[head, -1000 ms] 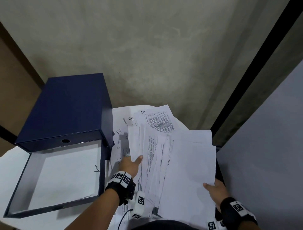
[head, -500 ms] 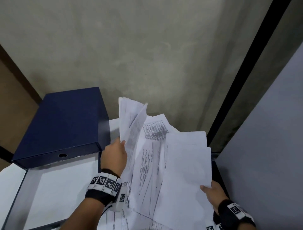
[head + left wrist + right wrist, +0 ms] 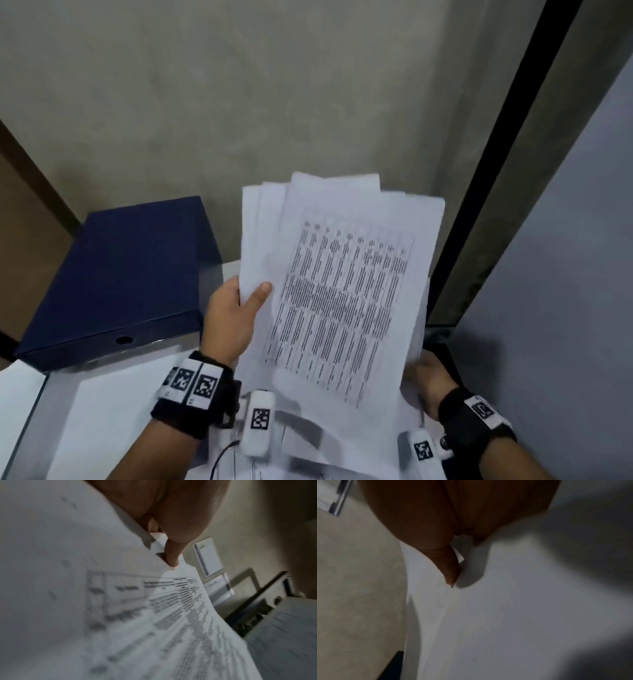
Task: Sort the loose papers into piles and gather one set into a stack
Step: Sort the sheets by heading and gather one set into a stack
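Head view: fanned sheaf of white printed paper sheets (image 3: 342,291) held up at frame centre. Left hand (image 3: 233,318) pinches its left edge, thumb on top. Right hand (image 3: 430,383), lower right, is half hidden behind the sheets. Dark blue rectangular file box (image 3: 120,274) sits at left.

Left wrist view: thumb clamps the sheets, blurred.

Right wrist view: thumb presses white paper; fingers hidden behind it.

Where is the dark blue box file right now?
In the head view the dark blue box file sits at left on the white desk against the wall, just left of the left hand holding the sheaf of papers.
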A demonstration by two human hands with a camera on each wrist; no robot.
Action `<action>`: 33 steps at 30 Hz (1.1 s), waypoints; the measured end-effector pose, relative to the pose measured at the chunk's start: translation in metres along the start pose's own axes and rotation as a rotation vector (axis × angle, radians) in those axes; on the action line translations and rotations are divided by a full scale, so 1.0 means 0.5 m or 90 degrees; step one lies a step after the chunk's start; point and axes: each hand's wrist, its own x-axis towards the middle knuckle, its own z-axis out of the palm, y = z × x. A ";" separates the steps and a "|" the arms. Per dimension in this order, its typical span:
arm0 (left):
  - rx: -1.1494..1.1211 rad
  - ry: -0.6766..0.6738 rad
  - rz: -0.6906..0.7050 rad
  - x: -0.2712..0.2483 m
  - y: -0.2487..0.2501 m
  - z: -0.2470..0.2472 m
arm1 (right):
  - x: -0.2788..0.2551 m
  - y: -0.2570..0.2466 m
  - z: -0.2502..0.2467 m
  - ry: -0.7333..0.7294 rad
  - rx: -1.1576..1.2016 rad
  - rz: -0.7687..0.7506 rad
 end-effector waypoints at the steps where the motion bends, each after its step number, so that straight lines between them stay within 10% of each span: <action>1: 0.005 0.006 -0.045 -0.001 -0.023 0.008 | -0.003 -0.010 0.003 -0.028 0.023 -0.011; 8: 0.040 -0.089 -0.247 -0.010 -0.157 0.031 | -0.010 -0.038 0.014 -0.132 0.087 -0.048; 20: -0.061 0.017 0.020 -0.032 -0.083 0.082 | -0.009 -0.087 0.045 -0.019 -0.081 -0.228; 33: -0.183 -0.039 -0.180 -0.068 -0.141 0.095 | -0.005 -0.024 0.047 0.076 -0.030 -0.178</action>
